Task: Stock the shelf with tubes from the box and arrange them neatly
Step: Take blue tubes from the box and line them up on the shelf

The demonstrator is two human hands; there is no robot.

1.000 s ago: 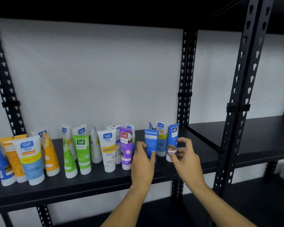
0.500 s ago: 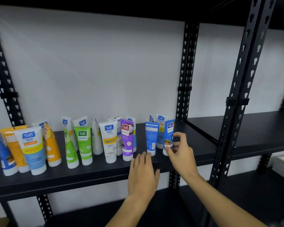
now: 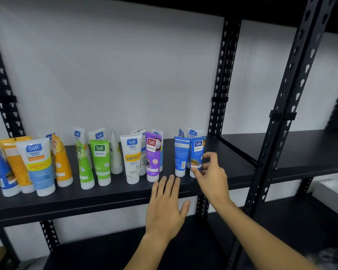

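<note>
While our right hand [image 3: 209, 172] pinches the rightmost blue tube [image 3: 197, 152] upright on the shelf [image 3: 105, 199], our left hand [image 3: 167, 203] rests flat-fingered; next we judge it needs squaring.

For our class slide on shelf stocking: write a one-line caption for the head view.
Right hand pinches a blue tube standing on the black shelf; left hand open.

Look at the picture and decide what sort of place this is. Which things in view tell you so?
Probably a stockroom or shop storage area, though it could be a mock-up. Signs: black slotted-steel shelving against a bare white wall, and rows of branded skincare tubes standing cap-down on the shelf, being arranged by two hands.
</note>
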